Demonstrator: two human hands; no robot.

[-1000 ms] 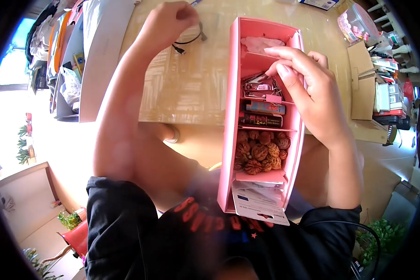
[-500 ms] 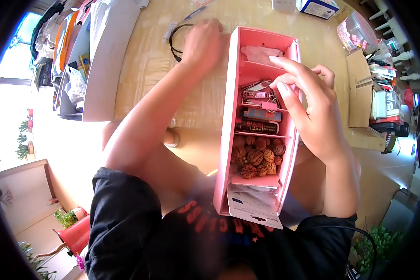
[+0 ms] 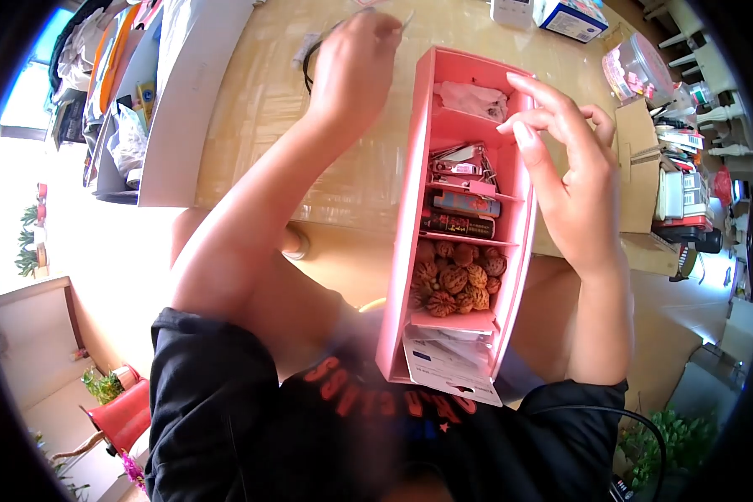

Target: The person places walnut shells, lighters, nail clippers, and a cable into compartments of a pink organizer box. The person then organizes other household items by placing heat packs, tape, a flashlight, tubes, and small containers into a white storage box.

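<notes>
A long pink divided box lies between my arms, its far end over the table and its near end by my body. Its compartments hold a crumpled pale pink thing, nail clippers, small tubes, ridged brown nuts or pits and plastic packets with a white card. My right hand hovers at the right wall, fingers apart and curved over the rim. Left of the box, my left hand is closed around a thin pen, mostly hidden by blurred fingers.
A black cable lies on the table by my left hand. An open white box with bags and papers stands at left. At right are a clear tub, a cardboard box with books, and a blue-white carton.
My left hand has moved farther away, over the spot where the blue pen lay, and a thin tip now shows beyond its fingers. My right hand's fingers have drawn back slightly toward the right rim.
</notes>
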